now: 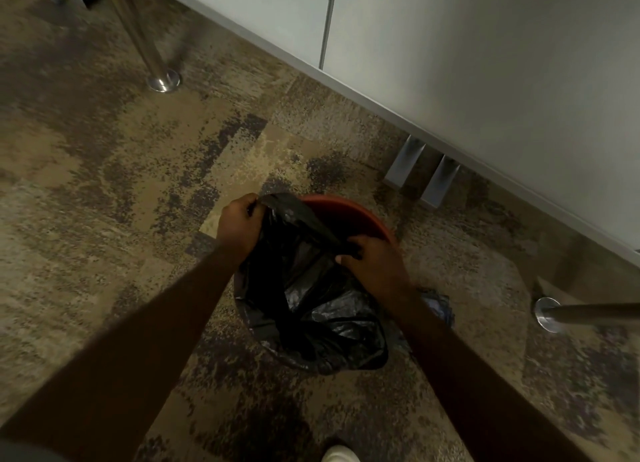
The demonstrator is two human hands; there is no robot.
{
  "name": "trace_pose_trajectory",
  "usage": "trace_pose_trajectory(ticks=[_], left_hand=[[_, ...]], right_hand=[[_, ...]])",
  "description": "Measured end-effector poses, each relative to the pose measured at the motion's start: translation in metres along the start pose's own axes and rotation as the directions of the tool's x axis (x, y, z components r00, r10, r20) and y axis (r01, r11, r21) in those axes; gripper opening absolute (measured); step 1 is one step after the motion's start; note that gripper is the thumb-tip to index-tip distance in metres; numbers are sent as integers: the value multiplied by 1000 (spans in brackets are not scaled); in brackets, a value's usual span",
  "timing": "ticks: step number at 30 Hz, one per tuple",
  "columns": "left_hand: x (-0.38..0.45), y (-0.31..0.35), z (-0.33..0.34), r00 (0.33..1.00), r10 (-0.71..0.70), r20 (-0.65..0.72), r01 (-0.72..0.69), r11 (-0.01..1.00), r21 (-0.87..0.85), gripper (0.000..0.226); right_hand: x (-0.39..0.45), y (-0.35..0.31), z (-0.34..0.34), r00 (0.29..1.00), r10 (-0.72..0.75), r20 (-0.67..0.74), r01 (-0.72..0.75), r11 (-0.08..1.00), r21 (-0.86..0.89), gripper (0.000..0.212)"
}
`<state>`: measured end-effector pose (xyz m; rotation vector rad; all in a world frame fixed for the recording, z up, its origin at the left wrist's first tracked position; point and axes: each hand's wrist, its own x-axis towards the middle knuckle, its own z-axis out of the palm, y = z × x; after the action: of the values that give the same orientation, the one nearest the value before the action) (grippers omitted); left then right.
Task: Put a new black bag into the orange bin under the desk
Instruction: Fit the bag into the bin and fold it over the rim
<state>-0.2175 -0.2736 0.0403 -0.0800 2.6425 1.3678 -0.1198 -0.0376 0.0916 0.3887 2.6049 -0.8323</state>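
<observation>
The orange bin [349, 216] stands on the carpet in the middle of the view, with only its far rim and inner wall showing. A black bag [311, 309] lies in and over its near side, crumpled and glossy. My left hand [240, 228] grips the bag's edge at the bin's left rim. My right hand [372, 259] grips the same edge near the right rim. A taut band of bag stretches between the two hands across the bin's mouth.
A pale desk panel [485, 81] runs diagonally across the upper right, with metal brackets [422, 171] at its foot. Chrome legs stand at upper left [162, 81] and right [550, 314]. A white shoe [341, 454] shows at the bottom edge. Patterned carpet surrounds the bin.
</observation>
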Motion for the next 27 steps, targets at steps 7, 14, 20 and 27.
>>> trace_pose_trajectory(ticks=[7,14,20,27], left_hand=[[-5,-7,0,998,67,-3,-67,998,-5,8],[12,-12,0,988,24,152,25,951,-310,28],[13,-17,-15,874,-239,423,402,845,-353,26],[7,-33,-1,737,-439,515,607,765,-217,25]], right_hand=[[30,20,-25,958,44,-282,17,977,211,19],[70,37,-30,913,145,-382,-56,970,235,26],[100,47,-14,967,201,-157,-146,940,307,34],[114,38,-13,977,212,-14,-185,882,434,33]])
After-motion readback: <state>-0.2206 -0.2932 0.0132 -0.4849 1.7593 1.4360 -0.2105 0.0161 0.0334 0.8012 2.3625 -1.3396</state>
